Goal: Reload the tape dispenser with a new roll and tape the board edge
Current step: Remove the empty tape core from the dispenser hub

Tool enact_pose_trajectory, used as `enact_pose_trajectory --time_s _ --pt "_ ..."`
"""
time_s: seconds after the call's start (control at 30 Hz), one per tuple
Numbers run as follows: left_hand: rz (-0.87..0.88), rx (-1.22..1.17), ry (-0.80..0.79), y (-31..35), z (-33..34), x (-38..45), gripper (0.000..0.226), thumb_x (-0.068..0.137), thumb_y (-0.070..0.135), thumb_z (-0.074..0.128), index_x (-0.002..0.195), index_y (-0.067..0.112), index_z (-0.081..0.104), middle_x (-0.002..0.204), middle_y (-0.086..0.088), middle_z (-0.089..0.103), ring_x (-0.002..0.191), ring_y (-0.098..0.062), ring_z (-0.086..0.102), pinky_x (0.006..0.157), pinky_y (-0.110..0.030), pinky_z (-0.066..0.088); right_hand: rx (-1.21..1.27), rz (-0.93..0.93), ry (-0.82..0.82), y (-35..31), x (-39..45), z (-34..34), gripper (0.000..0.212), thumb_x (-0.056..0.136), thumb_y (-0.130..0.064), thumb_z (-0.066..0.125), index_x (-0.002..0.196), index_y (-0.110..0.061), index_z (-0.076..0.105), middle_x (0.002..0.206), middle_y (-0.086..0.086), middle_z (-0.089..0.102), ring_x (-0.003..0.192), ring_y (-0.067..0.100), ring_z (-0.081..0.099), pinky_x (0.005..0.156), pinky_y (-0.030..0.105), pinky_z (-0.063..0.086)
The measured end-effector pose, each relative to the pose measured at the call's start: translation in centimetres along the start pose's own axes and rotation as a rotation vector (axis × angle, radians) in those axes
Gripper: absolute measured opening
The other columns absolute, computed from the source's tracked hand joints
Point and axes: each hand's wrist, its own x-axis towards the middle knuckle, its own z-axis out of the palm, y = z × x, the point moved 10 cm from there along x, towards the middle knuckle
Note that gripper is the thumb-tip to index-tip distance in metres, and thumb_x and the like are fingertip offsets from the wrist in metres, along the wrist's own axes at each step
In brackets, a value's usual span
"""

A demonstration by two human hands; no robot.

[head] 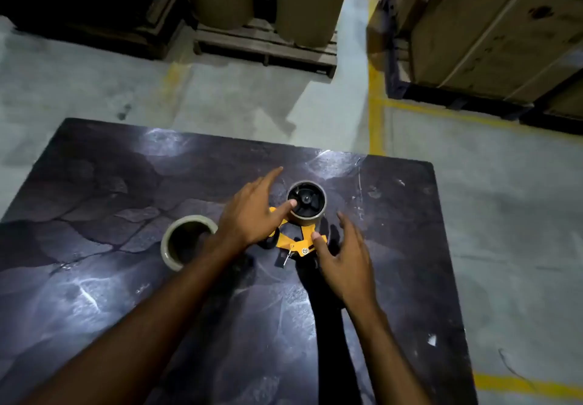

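The left hand (252, 212) is spread open, its thumb on the spent core (306, 202) seated on the yellow tape dispenser (293, 240). The right hand (344, 256), fingers loose and apart, touches the dispenser's frame with its thumb. A new tape roll (186, 242) lies behind the left wrist on the dark board (126, 183).

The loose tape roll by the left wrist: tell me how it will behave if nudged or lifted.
The tape roll lies flat on its side face on the dark board, so a nudge should slide it, not roll it. Its wall looks thin, so it is probably light. The open middle should give fingers an easy hold.
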Motion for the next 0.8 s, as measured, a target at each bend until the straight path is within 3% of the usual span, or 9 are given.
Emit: enact_pose_trajectory --time_s 0.13,0.23,0.3,0.4,0.47,0.63,0.7,0.8 --pt "-0.016 0.006 0.05 -1.3 1.1 0.8 0.068 0.094 0.059 0.068 0.155 0.034 0.05 0.143 -0.002 0.069 0.134 -0.03 0.062 0.108 -0.044 0.053 0.145 0.041 0.001 1.6 1.4 2.0 0.062 0.093 -0.046 0.07 0.149 -0.028 0.05 0.15 -0.006 0.058 0.129 0.012 0.058 0.098 0.027 0.041" --pt "0.006 -0.033 0.133 -1.6 1.8 0.0 0.061 0.09 0.056 0.069 0.145 0.029 0.062 0.134 -0.001 0.073 0.126 -0.026 0.066 0.104 -0.039 0.051 0.264 0.052 0.001 2.6 1.6 2.4 0.053 0.089 -0.041 0.075 0.139 -0.036 0.057 0.125 -0.017 0.064 0.115 0.005 0.061 0.092 0.024 0.044" --pt "0.004 -0.037 0.158 -1.6 2.3 -0.4 0.06 0.087 0.058 0.067 0.138 0.027 0.069 0.128 -0.001 0.075 0.12 -0.025 0.069 0.102 -0.039 0.054 0.298 0.057 -0.006 3.4 1.3 2.5 0.052 0.086 -0.047 0.074 0.136 -0.043 0.058 0.117 -0.024 0.064 0.114 0.005 0.064 0.094 0.028 0.048" --pt "0.021 -0.012 0.152 -0.9 3.2 -1.1 0.06 0.084 0.061 0.064 0.134 0.029 0.072 0.125 0.0 0.076 0.115 -0.025 0.071 0.098 -0.041 0.056 0.341 0.111 -0.061 5.0 -0.1 3.7 0.057 0.079 -0.065 0.07 0.132 -0.048 0.058 0.131 -0.019 0.069 0.122 0.009 0.067 0.103 0.047 0.056" --pt "0.033 0.029 0.148 -0.7 3.6 -1.9 0.06 0.085 0.063 0.062 0.135 0.032 0.071 0.124 0.003 0.076 0.114 -0.023 0.07 0.097 -0.039 0.055 0.382 0.121 -0.103 5.8 -1.1 4.2 0.06 0.078 -0.068 0.071 0.135 -0.058 0.053 0.133 -0.022 0.067 0.124 0.009 0.067 0.103 0.051 0.056" --pt "0.043 0.053 0.147 -0.5 4.6 -4.6 0.06 0.085 0.07 0.055 0.134 0.04 0.072 0.123 0.015 0.078 0.117 -0.014 0.068 0.097 -0.034 0.054 0.334 0.085 -0.172 6.2 -3.6 2.8 0.052 0.082 -0.048 0.072 0.111 -0.082 0.046 0.114 -0.048 0.061 0.119 -0.004 0.064 0.101 0.033 0.053" --pt "0.022 0.073 0.138 -0.5 4.7 -5.3 0.06 0.084 0.071 0.052 0.133 0.044 0.072 0.117 0.014 0.08 0.111 -0.015 0.068 0.092 -0.033 0.055 0.333 0.088 -0.196 6.5 -3.9 2.7 0.054 0.087 -0.037 0.075 0.11 -0.079 0.05 0.112 -0.041 0.066 0.115 0.001 0.067 0.098 0.032 0.054" --pt "-0.035 0.064 0.103 -0.7 4.5 -5.4 0.045 0.089 0.065 0.064 0.129 0.047 0.074 0.096 0.01 0.083 0.097 -0.016 0.076 0.084 -0.031 0.058 0.348 0.088 -0.173 6.5 -2.6 2.1 0.043 0.093 -0.03 0.075 0.128 -0.049 0.06 0.118 -0.016 0.073 0.114 0.005 0.068 0.097 0.025 0.053"
